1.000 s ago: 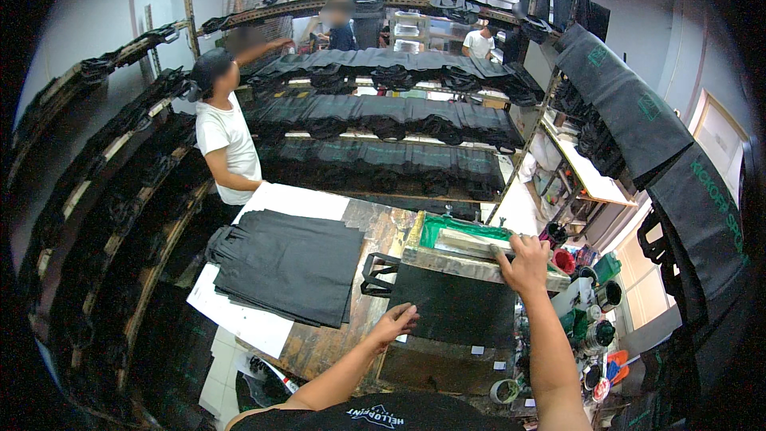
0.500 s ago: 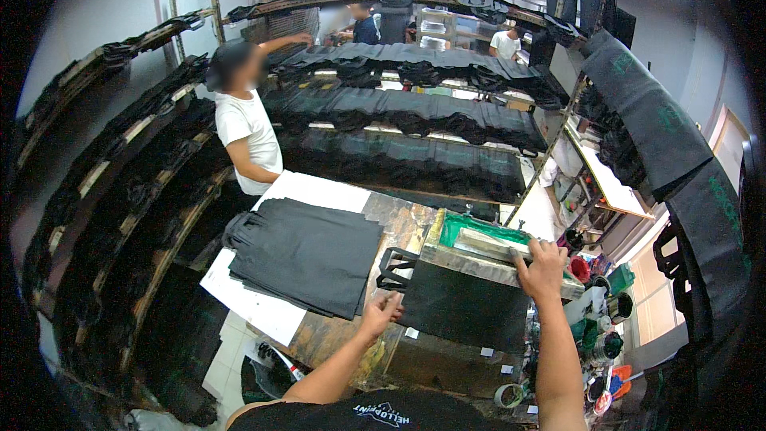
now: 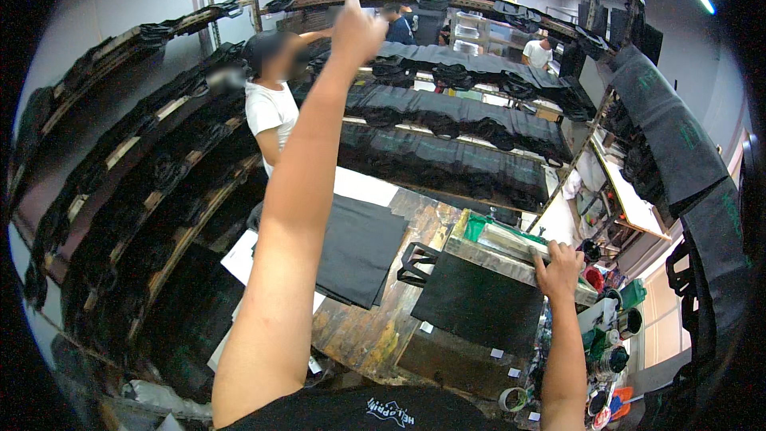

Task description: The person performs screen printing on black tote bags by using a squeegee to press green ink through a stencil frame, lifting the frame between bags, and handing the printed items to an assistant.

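Left hand (image 3: 355, 30) raised far up toward the racks, finger pointing, holding nothing, right hand (image 3: 558, 270) gripping the near edge of the frame (image 3: 511, 251) at right, black bag (image 3: 479, 303) flat under it, second bag (image 3: 359, 247) left on the bench (image 3: 375, 335)

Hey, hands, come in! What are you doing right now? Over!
Left hand raised high toward the upper racks, holding nothing. Right hand gripping the edge of the printing frame, above a black bag. Nothing blocking. Over.
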Available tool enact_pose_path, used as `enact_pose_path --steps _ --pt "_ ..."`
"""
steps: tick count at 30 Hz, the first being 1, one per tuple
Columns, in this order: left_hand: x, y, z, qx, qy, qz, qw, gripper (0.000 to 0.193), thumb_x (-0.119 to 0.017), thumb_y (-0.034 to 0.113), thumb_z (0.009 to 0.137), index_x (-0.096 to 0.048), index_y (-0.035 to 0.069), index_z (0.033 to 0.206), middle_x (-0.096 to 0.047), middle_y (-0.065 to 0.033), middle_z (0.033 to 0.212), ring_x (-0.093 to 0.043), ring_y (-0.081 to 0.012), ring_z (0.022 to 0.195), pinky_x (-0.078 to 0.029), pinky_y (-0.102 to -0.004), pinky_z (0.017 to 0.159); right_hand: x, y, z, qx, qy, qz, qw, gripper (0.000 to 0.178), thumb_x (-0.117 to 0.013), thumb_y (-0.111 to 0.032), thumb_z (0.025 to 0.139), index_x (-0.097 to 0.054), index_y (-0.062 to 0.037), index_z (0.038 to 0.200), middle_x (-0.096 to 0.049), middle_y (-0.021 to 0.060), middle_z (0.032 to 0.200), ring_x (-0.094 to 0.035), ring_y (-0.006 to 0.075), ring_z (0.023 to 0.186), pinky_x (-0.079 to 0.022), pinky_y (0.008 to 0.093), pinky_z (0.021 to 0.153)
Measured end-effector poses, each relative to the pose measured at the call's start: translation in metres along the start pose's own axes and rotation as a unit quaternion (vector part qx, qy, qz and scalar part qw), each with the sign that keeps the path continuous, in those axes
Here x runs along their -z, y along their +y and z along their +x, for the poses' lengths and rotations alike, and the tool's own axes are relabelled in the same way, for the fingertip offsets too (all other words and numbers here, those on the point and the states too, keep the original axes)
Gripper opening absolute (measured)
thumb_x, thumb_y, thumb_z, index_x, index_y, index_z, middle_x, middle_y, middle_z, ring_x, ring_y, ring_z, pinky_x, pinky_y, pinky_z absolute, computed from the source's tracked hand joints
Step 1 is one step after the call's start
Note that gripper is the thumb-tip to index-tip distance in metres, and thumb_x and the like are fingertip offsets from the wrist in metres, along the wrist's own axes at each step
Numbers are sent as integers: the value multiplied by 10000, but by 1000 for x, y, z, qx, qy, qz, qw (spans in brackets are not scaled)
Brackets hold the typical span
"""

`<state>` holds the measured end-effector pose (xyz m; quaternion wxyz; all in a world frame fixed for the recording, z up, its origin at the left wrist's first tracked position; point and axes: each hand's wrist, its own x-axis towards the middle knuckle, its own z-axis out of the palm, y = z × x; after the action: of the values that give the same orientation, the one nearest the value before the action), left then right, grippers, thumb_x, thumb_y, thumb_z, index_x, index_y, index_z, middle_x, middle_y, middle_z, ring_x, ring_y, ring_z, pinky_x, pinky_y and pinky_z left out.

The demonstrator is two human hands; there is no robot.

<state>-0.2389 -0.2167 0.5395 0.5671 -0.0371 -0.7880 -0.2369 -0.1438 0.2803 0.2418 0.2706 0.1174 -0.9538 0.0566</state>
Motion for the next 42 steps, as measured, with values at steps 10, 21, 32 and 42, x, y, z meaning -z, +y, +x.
enact_pose_path --steps 10,21,32,42 --pt "-36 -36 54 132 10 -102 986 897 -707 207 738 -359 -97 1506 -682 -292 1208 -708 -340 1082 -559 -352 933 4 -12 -4 -2 -17 26 1000 464 -684 -462 889 -676 -44 1091 -662 148 1033 -574 336 1037 -377 486 969" --pt "-25 -38 -22 -22 -73 -88 993 624 -689 215 812 -603 104 1420 -636 -48 653 -598 -135 609 -523 -331 662 -4 6 0 16 23 5 1000 411 -702 -395 873 -666 -46 1087 -641 147 987 -573 347 1009 -381 501 942" --pt "-47 -67 -200 131 -135 -210 959 379 -709 349 951 -749 -4 1082 -768 -133 975 -711 -188 884 -541 -338 796 -1 10 10 31 38 2 999 424 -688 -424 881 -655 -50 1076 -636 131 970 -567 335 981 -394 476 884" --pt "-48 -37 -556 417 -283 -218 836 343 -734 348 929 -748 14 1004 -718 -77 797 -641 -167 740 -502 -354 681 -7 17 25 38 33 -10 999 446 -667 -444 887 -658 -45 1087 -642 150 988 -574 352 984 -386 475 868"
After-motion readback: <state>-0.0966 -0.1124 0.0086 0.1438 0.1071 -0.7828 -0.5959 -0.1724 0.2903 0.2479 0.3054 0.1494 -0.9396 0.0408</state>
